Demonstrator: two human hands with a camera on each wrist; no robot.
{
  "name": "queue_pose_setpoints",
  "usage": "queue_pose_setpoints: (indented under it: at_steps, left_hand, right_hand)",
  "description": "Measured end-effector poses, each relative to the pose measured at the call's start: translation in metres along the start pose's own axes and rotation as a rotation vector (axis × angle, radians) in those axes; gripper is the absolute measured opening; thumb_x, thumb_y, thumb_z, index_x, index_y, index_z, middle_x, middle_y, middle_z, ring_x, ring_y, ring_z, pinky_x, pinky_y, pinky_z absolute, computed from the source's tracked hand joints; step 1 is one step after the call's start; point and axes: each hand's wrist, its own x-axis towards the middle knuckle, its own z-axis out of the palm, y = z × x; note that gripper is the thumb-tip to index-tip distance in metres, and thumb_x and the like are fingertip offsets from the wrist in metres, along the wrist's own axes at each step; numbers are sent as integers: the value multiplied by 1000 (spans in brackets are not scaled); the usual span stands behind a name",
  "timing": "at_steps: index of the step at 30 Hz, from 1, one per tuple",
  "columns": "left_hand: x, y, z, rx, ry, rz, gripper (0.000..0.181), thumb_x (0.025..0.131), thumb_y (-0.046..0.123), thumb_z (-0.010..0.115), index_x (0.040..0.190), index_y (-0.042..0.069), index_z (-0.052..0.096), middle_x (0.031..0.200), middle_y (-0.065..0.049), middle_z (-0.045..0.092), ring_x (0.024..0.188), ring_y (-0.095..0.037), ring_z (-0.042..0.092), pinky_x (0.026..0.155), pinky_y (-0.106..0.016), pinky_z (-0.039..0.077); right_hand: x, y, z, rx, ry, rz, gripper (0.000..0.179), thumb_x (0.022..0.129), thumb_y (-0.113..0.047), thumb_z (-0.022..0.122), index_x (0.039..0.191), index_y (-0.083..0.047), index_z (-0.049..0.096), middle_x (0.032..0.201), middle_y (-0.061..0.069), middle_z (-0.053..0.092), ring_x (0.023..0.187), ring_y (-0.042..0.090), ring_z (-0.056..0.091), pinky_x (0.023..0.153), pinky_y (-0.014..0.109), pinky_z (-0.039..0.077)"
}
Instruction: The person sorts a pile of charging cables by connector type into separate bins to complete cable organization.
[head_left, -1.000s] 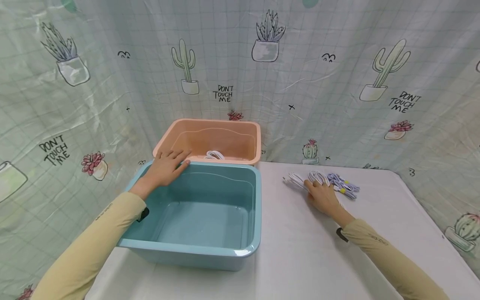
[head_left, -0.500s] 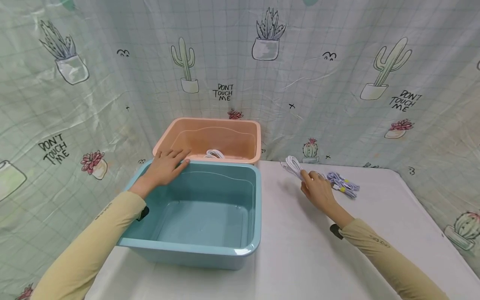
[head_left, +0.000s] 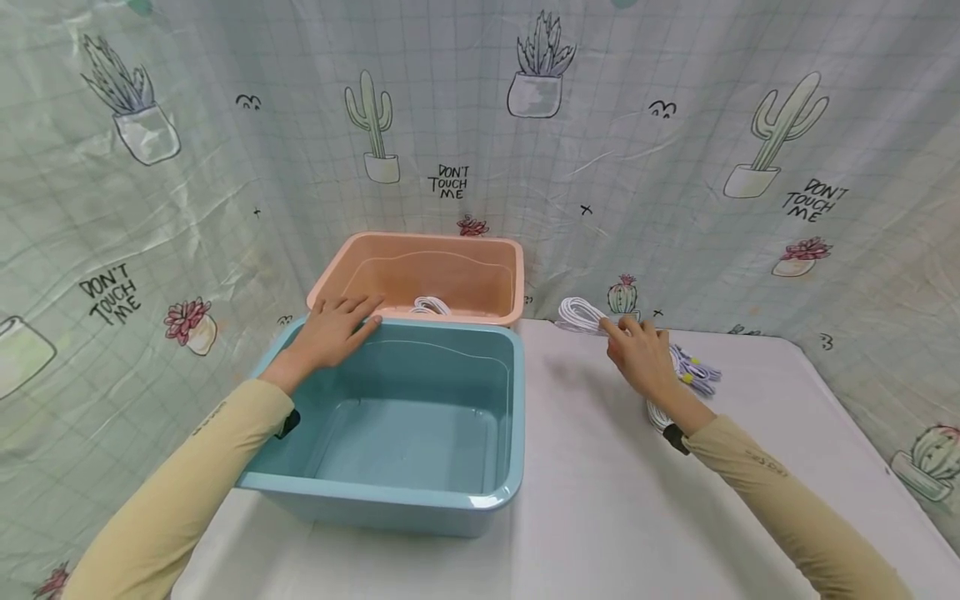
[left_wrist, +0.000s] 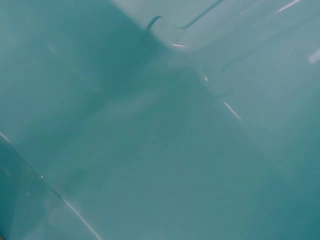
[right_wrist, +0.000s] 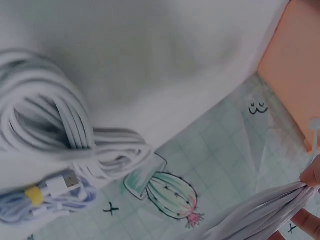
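Observation:
My right hand (head_left: 641, 357) pinches a coiled white cable (head_left: 579, 315), raised above the white table, its loop pointing left. In the right wrist view, fingertips (right_wrist: 311, 222) grip that bundle at the lower right. Another white cable coil (right_wrist: 45, 115) lies on the table below; in the head view its end (head_left: 658, 417) shows beside my right wrist. Purple cables (head_left: 699, 375) with yellow ties lie right of the hand, partly covered by it. My left hand (head_left: 330, 333) rests with extended fingers on the back left rim of a blue plastic bin (head_left: 405, 500).
Behind the blue bin stands an orange bin (head_left: 420, 243) with a white cable coil (head_left: 431, 306) inside. A cactus-print curtain (head_left: 480, 125) encloses the back and sides of the white table (head_left: 592, 500). Only blue plastic fills the left wrist view.
My right hand has lifted the white cable off the table and moved it slightly back and left. The left hand stays on the blue bin's rim.

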Motion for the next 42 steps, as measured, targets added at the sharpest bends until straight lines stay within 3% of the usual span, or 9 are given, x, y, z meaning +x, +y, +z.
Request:
queue_pose_setpoints:
  at_steps: [10,24,42]
  left_hand:
    - [1,-1,0,5,-3,3,53,97,42,27,142,16,26,143,-17,31,131,-41,25,104,-62,8]
    - [0,0,2,5,8,-1,53,96,43,27,142,16,27,142,-18,32,130,-41,25,104,-62,9]
    - [-1,2,-1,16,-7,-20,53,96,43,28,142,16,27,142,-18,33,130,-41,26,104,-62,9]
  right_hand:
    - [33,5,-15,-40,94,-111,36,74,-8,67,107,-17,55,88,11,53,68,34,49,48,42,34]
    - [81,-18,-41,-58,122,-194,31,77,-9,65,105,-18,55,89,10,56,72,34,52,50,44,38]
    - [128,-63,-53,-128,31,-251,31,82,-15,62,111,-21,53,93,8,57,81,32,54,58,45,44]
